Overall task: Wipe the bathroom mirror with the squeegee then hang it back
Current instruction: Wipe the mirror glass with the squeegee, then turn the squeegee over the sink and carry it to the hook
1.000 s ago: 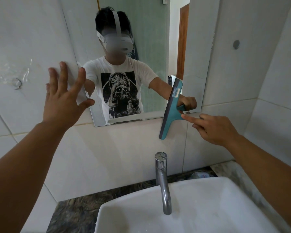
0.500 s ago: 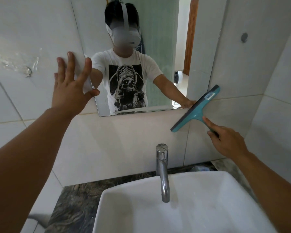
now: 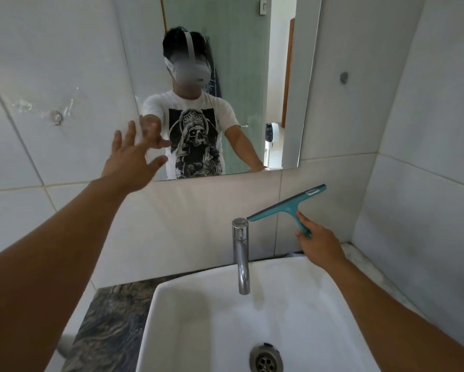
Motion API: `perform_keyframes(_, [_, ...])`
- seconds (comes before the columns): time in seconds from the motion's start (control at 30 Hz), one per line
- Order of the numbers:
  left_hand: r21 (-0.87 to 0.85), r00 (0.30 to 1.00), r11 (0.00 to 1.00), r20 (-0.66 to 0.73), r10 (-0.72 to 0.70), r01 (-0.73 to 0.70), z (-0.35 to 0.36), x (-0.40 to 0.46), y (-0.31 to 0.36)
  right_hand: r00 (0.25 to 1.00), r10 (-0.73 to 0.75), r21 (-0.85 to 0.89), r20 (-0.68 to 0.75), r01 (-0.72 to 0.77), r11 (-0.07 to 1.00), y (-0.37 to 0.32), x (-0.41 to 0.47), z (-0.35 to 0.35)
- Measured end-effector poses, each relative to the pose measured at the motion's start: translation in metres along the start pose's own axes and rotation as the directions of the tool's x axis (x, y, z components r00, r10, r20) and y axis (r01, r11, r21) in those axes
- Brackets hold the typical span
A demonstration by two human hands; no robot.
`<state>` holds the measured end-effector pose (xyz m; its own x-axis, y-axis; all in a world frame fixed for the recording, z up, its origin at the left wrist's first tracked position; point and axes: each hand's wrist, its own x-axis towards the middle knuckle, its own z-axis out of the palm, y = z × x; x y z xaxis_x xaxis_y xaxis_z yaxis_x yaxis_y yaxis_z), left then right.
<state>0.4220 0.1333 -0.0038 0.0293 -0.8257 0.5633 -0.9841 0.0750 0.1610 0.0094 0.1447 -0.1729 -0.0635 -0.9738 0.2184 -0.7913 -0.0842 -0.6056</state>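
Note:
The frameless mirror (image 3: 287, 84) hangs on the white tiled wall above the basin. My right hand (image 3: 320, 244) grips the handle of a teal squeegee (image 3: 285, 204), held below the mirror's lower edge and just right of the tap top; its blade slants up to the right, off the glass. My left hand (image 3: 133, 159) is spread with fingers apart at the mirror's lower left corner, holding nothing. A small clear hook (image 3: 56, 117) sits on the tile left of the mirror, and a round grey stud (image 3: 344, 77) on the tile to its right.
A chrome tap (image 3: 241, 257) rises behind the white basin (image 3: 306, 280), with the drain (image 3: 265, 360) at the bottom. Dark marbled counter (image 3: 104, 326) lies left of the basin. A tiled side wall (image 3: 426, 183) closes in on the right.
My right hand has pulled the squeegee down off the mirror to below its edge, with the blade now tilted flatter. My left hand has shifted right onto the mirror's corner. The view has tipped downward.

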Motion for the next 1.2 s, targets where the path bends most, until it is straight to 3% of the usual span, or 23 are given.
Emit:
perform_keyframes(0.27, [-0.184,0.964,0.977,0.222,0.149,-0.108,0.016,-0.102,0.084,0.999,-0.03,-0.021,-0.01,0.03,0.999,-0.021,-0.047,-0.053])
perform_keyframes(0.43, [-0.222,0.941,0.954,0.227,0.252,-0.202,0.01,-0.165,0.122,0.988,-0.153,-0.078,-0.022,0.151,0.985,-0.055,-0.074,-0.085])
perform_keyframes(0.57, [-0.23,0.946,0.942,0.157,0.285,-0.246,-0.003,-0.204,0.128,0.961,-0.27,-0.119,0.062,0.275,0.954,-0.082,-0.099,-0.096])
perform_keyframes(0.87, [-0.155,0.964,0.965,0.127,0.233,-0.212,-0.031,-0.265,0.106,0.797,-0.409,-0.255,0.443,0.55,0.796,-0.15,-0.149,-0.073])
perform_keyframes(1.2, [-0.08,0.981,0.982,0.076,0.179,-0.173,-0.045,-0.315,0.061,0.66,-0.491,-0.216,0.569,0.695,0.685,-0.208,-0.17,-0.045])
